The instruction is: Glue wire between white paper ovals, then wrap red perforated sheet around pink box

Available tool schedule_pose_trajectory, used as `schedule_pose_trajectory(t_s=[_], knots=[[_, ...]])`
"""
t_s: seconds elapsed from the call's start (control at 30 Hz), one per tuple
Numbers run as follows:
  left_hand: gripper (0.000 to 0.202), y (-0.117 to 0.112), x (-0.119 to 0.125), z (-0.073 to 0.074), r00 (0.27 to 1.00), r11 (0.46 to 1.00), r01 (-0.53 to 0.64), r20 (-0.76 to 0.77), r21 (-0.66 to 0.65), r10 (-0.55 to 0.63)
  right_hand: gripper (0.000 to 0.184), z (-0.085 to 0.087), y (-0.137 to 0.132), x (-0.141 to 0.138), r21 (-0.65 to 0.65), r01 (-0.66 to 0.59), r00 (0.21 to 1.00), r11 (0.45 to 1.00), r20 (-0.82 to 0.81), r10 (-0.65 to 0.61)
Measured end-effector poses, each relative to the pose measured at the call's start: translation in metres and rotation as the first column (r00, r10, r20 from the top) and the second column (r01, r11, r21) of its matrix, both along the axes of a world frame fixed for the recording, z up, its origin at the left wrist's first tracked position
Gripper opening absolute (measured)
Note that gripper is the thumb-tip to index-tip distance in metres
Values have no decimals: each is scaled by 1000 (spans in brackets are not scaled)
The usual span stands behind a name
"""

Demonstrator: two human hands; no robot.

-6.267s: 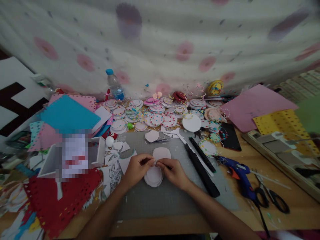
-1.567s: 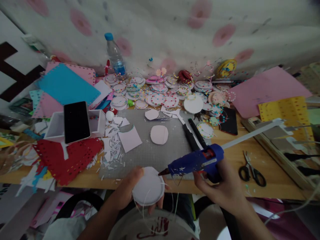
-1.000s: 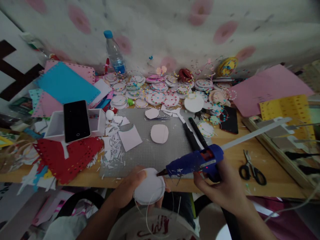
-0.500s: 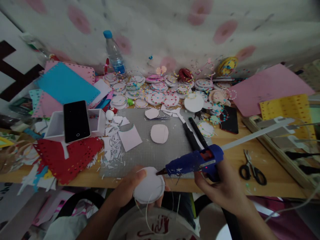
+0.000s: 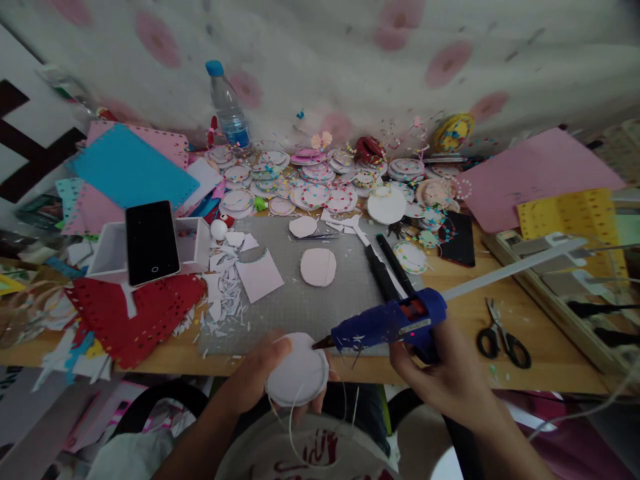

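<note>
Closed around the edge of a round white disc [image 5: 296, 373] is my left hand [image 5: 260, 367], thumb on top and fingers underneath. Thin pale strands hang below the disc. A blue hot glue gun [image 5: 385, 327] is gripped in my right hand [image 5: 443, 370]. Its dark nozzle tip is at the upper right part of the disc's face; whether it touches cannot be told. A long white glue stick [image 5: 510, 268] sticks out of the gun's rear. Beyond the disc, a second white disc [image 5: 318, 267] lies on the grey cutting mat [image 5: 320, 313].
Behind the mat stand many decorated discs [image 5: 315, 196] and a water bottle [image 5: 230, 110]. Scissors [image 5: 503, 340] lie right, near a power strip [image 5: 550, 300]. Black-handled cutters [image 5: 383, 273] rest on the mat. Left are paper scraps [image 5: 225, 293], a phone [image 5: 151, 243] and red sheets [image 5: 135, 320].
Almost nothing differs. The view has shifted very slightly, and both hands keep their hold, with the nozzle at the same spot on the disc.
</note>
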State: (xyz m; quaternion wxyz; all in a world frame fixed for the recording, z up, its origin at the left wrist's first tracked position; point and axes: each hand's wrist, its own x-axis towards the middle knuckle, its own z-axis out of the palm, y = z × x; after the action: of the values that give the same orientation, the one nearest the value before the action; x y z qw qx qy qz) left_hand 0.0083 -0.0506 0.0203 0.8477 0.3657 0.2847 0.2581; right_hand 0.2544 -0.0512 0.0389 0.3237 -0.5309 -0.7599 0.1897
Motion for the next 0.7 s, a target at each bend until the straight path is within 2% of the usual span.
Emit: schedule_pose_trajectory(t_s=[0.23,0.4,0.6,0.7], knots=[[71,-1,2,0,999,1000,-28,18,11,28,19,0,0,1,1,10,1000,1000,3,-10],[78,1,3,-2,998,998,7,61,59,-11,17,-1,0,2,11,18,1000,1000,-2,-18],[76,1,2,-3,999,999,26,33,34,-27,18,0,-2,3,29,18,1000,999,6,-18],[76,-1,1,-5,999,1000,8,-36,-11,-8,18,0,-2,4,32,19,1000,999,17,-20]])
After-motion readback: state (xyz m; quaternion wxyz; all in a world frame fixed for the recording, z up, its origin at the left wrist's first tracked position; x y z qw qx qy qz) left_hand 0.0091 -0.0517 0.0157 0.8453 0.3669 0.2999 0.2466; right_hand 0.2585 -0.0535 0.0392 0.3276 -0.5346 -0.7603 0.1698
